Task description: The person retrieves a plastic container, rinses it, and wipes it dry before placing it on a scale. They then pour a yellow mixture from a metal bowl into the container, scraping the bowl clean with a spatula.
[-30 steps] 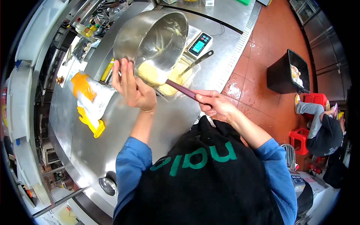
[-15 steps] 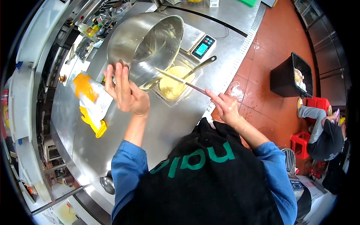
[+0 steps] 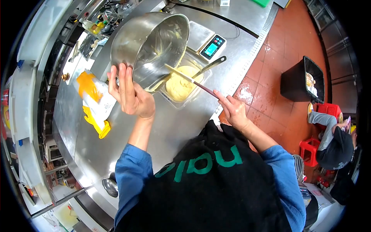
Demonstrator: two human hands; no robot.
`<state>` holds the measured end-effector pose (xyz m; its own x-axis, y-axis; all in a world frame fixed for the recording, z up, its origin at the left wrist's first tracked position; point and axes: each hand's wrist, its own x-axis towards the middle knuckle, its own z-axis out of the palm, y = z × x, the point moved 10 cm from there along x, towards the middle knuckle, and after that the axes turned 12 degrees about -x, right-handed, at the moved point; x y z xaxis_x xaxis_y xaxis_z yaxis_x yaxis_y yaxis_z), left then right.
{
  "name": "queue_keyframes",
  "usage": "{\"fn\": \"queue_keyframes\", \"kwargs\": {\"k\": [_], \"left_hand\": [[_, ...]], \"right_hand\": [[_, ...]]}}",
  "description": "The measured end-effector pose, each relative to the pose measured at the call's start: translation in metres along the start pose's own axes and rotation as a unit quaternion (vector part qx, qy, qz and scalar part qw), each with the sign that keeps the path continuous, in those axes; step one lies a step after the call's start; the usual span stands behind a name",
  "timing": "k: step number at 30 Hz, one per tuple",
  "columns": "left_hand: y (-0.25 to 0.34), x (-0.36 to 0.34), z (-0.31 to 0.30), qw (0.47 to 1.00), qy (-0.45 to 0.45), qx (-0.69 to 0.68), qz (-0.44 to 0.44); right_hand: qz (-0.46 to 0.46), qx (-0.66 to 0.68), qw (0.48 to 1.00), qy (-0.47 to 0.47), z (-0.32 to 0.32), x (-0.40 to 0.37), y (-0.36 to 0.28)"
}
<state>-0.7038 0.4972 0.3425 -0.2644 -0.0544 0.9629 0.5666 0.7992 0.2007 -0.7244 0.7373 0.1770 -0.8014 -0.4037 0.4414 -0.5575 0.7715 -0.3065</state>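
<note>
A large steel bowl (image 3: pixel 131 38) is tilted on its side, its mouth facing right and smeared with pale batter. My left hand (image 3: pixel 131 92) supports its lower rim, fingers pointing up and palm against the metal. My right hand (image 3: pixel 234 112) grips the dark handle of a spatula (image 3: pixel 203 87), whose pale blade reaches to the bowl's mouth. Below that lies a clear container (image 3: pixel 170 101) holding yellow batter (image 3: pixel 179 87). A dark-handled utensil (image 3: pixel 212 65) leans in the container. Behind it, a digital scale (image 3: pixel 211 48) shows a lit display.
Left of the bowl lie a bag with orange contents (image 3: pixel 89 87) and a yellow glove (image 3: pixel 98 123). A black bin (image 3: pixel 295 81) stands on the red floor at right. Beyond are red stools (image 3: pixel 309 150) and a seated person (image 3: pixel 336 143).
The spatula blade has shifted slightly upward and right against the bowl. The view has shifted a little; the bowl and my left hand keep nearly the same pose.
</note>
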Motion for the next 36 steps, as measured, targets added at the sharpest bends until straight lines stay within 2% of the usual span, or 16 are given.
{"fn": "queue_keyframes", "kwargs": {"k": [4, 6, 10, 12, 15, 17, 19, 21, 23, 26, 27, 29, 30, 32, 36], "left_hand": [[0.001, -0.001, 0.0, 1.0, 0.006, -0.003, -0.004], [0.001, 0.001, -0.001, 1.0, 0.014, 0.004, -0.013], [0.003, 0.004, -0.004, 1.0, 0.012, 0.006, -0.014], [0.002, 0.007, -0.007, 0.999, 0.016, 0.013, -0.032], [-0.01, 0.002, -0.016, 0.998, 0.034, 0.012, -0.045], [-0.003, 0.006, -0.019, 0.998, 0.049, -0.002, -0.029], [-0.002, 0.009, -0.018, 0.995, 0.044, 0.009, -0.084], [-0.002, 0.008, -0.016, 0.996, 0.042, 0.017, -0.081], [-0.004, 0.006, -0.011, 0.996, 0.038, 0.022, -0.078], [-0.004, 0.002, -0.002, 0.997, 0.041, 0.016, -0.056], [-0.005, 0.002, 0.001, 0.997, 0.041, 0.016, -0.056], [-0.003, 0.002, 0.006, 0.998, 0.045, -0.009, -0.04], [-0.003, 0.002, 0.009, 0.998, 0.044, -0.015, -0.04], [-0.005, 0.003, 0.015, 0.998, 0.044, -0.026, -0.035], [-0.008, 0.009, 0.017, 0.998, 0.044, -0.024, -0.021]], "right_hand": [[0.003, 0.035, 0.999, 0.041, -0.009, -0.002, -0.002], [-0.01, -0.013, 1.0, -0.018, 0.007, -0.005, -0.001], [0.017, 0.014, 0.999, -0.028, 0.0, 0.005, -0.002], [0.023, 0.035, 0.999, 0.026, -0.013, 0.02, 0.0], [0.045, 0.035, 0.998, 0.04, -0.02, 0.041, 0.003], [0.063, 0.046, 0.997, 0.019, -0.015, 0.045, 0.007], [0.054, 0.137, 0.989, 0.025, -0.006, 0.043, 0.008], [0.079, 0.127, 0.986, -0.075, 0.013, 0.034, 0.006], [0.09, 0.161, 0.98, -0.072, 0.015, 0.031, -0.003], [0.193, 0.316, 0.903, -0.219, 0.044, 0.017, -0.005], [0.193, 0.315, 0.903, -0.218, 0.048, 0.016, -0.002], [0.234, 0.489, 0.806, -0.236, 0.065, 0.008, -0.006], [0.235, 0.489, 0.806, -0.236, 0.066, 0.007, -0.004], [0.233, 0.59, 0.723, -0.274, 0.06, 0.009, -0.017], [0.233, 0.611, 0.695, -0.299, 0.046, 0.009, -0.022]]}}
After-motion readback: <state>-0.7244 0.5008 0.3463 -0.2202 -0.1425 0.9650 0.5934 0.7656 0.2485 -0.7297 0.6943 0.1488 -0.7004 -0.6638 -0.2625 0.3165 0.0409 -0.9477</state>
